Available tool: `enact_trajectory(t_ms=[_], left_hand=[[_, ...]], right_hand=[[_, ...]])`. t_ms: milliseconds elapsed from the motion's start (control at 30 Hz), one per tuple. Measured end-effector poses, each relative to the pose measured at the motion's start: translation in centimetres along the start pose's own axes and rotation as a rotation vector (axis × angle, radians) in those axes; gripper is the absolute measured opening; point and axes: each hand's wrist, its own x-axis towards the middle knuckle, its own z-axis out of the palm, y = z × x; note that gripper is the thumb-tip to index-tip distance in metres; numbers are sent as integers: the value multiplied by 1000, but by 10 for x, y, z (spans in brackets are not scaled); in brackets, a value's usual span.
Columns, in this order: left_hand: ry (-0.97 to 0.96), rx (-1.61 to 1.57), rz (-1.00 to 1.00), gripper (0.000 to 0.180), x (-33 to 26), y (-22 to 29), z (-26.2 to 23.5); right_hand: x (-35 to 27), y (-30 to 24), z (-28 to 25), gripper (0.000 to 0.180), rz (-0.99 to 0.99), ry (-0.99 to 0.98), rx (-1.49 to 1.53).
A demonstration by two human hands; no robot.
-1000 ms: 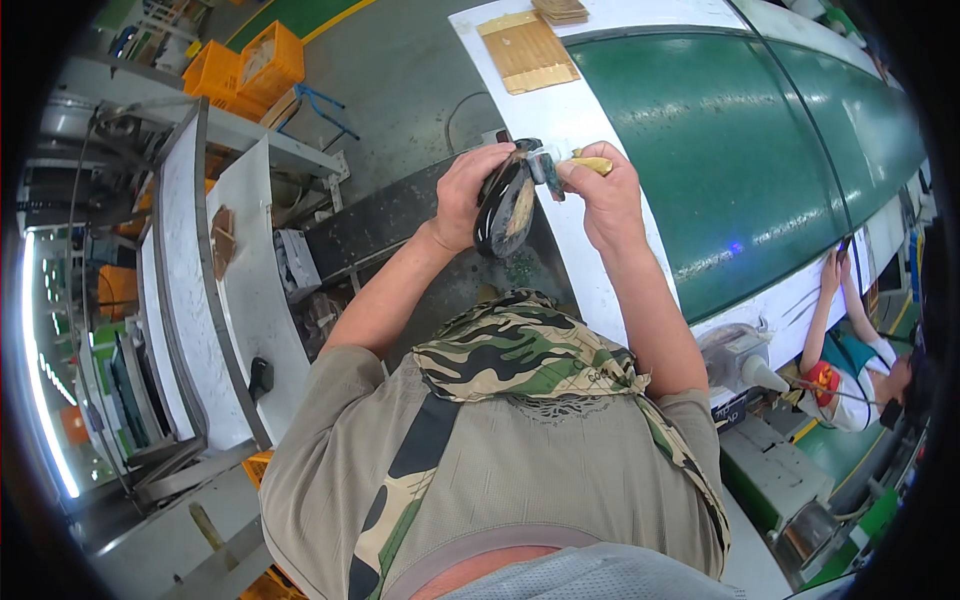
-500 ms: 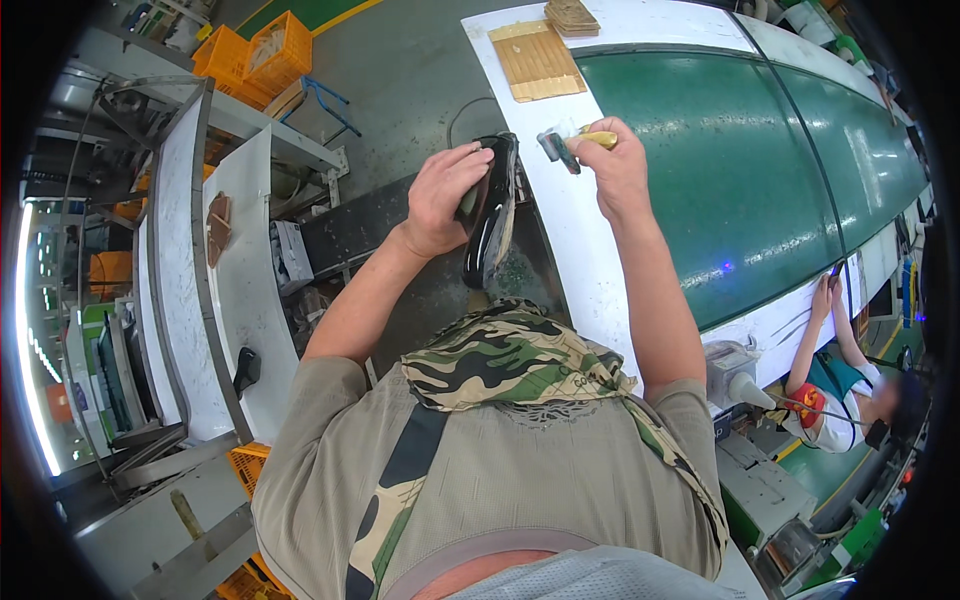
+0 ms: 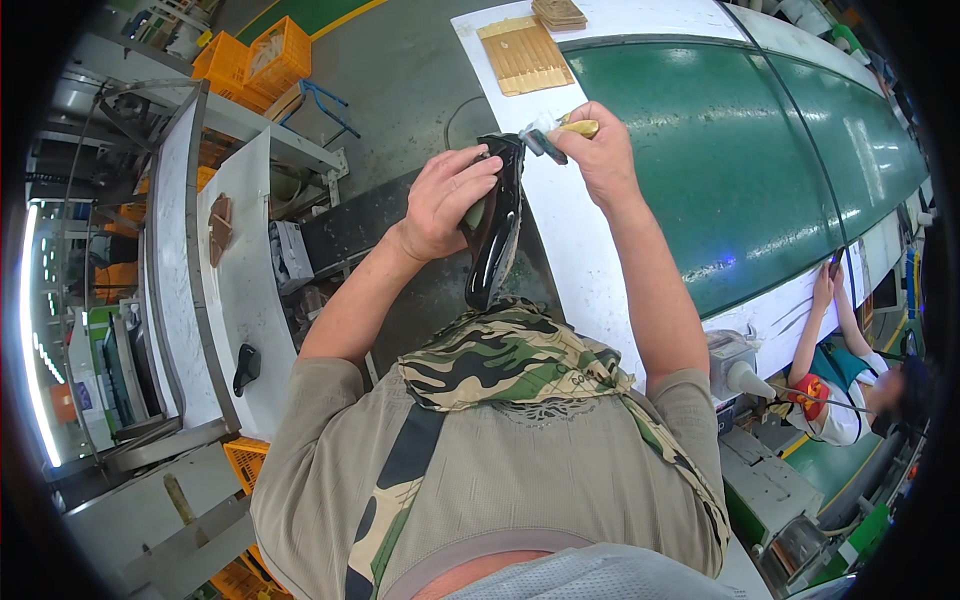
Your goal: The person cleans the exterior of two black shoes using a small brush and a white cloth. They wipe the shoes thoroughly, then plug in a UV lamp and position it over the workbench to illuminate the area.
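Note:
My left hand [image 3: 448, 198] is closed around a glossy black shoe upper [image 3: 490, 250], which seems to be stretched over a greenish last. Its pale, rough underside edge faces right, and one end points back toward my body. On the other side, my right hand [image 3: 603, 158] grips a brush [image 3: 581, 127] with a yellowish handle. Whitish material coats the brush head, which is beside the far end of the shoe; whether they touch I cannot tell.
On my right runs a green conveyor belt [image 3: 720, 170] with a white border, holding a ribbed tan board [image 3: 525, 56]. A co-worker [image 3: 835, 390] handles something dark at its edge. Leftward, a white shelf [image 3: 235, 300] carries a small black piece [image 3: 247, 369]. Orange crates [image 3: 280, 55] stand far left.
My right hand has moved left, bringing the brush head up close to the shoe's far end. The shoe has shifted slightly and turned a little in my left hand.

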Motion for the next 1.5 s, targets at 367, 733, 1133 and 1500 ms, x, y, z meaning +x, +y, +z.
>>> enact_trajectory(t_ms=[367, 733, 1133, 1500], left_hand=[[-49, 83, -121, 54, -8, 6, 8], [-269, 87, -477, 61, -22, 11, 8], [-718, -293, -898, 67, -22, 10, -16], [-638, -908, -1229, 57, -51, -3, -26]], right_hand=[[-33, -10, 4, 19, 77, -153, 279], [-40, -33, 6, 18, -11, -168, -16], [-19, -17, 9, 17, -176, -94, -244], [-8, 15, 28, 18, -212, -173, -248]])
